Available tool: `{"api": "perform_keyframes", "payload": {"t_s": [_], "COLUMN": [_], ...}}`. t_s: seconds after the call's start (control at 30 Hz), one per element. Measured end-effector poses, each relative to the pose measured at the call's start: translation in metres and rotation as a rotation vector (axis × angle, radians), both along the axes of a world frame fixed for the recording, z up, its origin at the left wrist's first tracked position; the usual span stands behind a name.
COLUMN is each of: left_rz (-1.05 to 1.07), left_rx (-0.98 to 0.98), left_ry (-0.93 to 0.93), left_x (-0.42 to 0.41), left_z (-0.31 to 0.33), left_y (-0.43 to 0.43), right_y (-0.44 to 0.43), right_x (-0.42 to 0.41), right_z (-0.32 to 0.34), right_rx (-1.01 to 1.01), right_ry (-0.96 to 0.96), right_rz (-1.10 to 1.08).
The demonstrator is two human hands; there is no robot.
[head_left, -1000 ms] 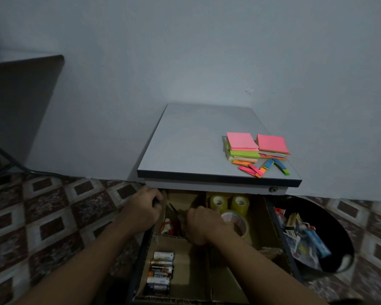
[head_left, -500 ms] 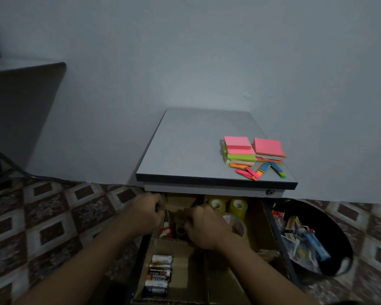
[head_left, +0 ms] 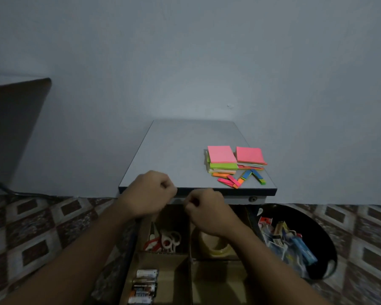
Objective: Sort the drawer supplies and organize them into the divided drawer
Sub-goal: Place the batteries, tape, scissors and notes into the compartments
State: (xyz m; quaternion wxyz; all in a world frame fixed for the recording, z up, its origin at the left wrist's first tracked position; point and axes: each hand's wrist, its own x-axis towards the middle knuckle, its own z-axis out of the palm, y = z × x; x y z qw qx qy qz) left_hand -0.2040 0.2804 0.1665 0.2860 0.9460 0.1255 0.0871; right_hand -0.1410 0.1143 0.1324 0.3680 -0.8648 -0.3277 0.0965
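Both the left hand [head_left: 149, 193] and the right hand [head_left: 207, 210] have lifted out of the drawer [head_left: 176, 274], fingers curled with nothing visible in them, leaving the scissors [head_left: 163, 239] in its rear-left compartment, so the sticky notes [head_left: 235, 164] on the surface [head_left: 180, 150] are probably next to sort.

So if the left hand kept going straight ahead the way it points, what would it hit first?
Probably the dark front edge of the cabinet top, right ahead of the left hand. Depth is unclear: if held higher, it would pass over the top, left of the sticky notes.
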Motion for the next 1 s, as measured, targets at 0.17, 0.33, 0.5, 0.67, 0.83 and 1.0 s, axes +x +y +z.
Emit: {"api": "perform_keyframes", "payload": {"t_s": [0.17,0.33,0.5,0.67,0.83,1.0], "left_rz": [0.025,0.048,0.130,0.203,0.252,0.247], "left_rx": [-0.131,-0.180,-0.230,-0.225,-0.194,-0.245], "left_ry": [-0.133,-0.139,-0.080,-0.005,0.025,0.087], "left_x": [0.044,0.098,0.149,0.180,0.193,0.198], "left_z": [0.028,0.043,0.038,0.028,0.018,0.013], "left_y": [-0.023,-0.036,-0.039,-0.038,-0.041,-0.040], "right_y": [-0.024,-0.061,-0.090,-0.104,-0.098,-0.087], "right_x": [0.036,0.087,0.139,0.181,0.198,0.201], "right_z": [0.040,0.068,0.077,0.074,0.069,0.066], "right_rx": [0.030,0.095,0.152,0.141,0.042,0.000], "right_ry": [-0.141,-0.097,0.005,0.117,0.182,0.214], "right_rz": [-0.131,-0.307,-0.458,-0.585,-0.611,-0.623]}}
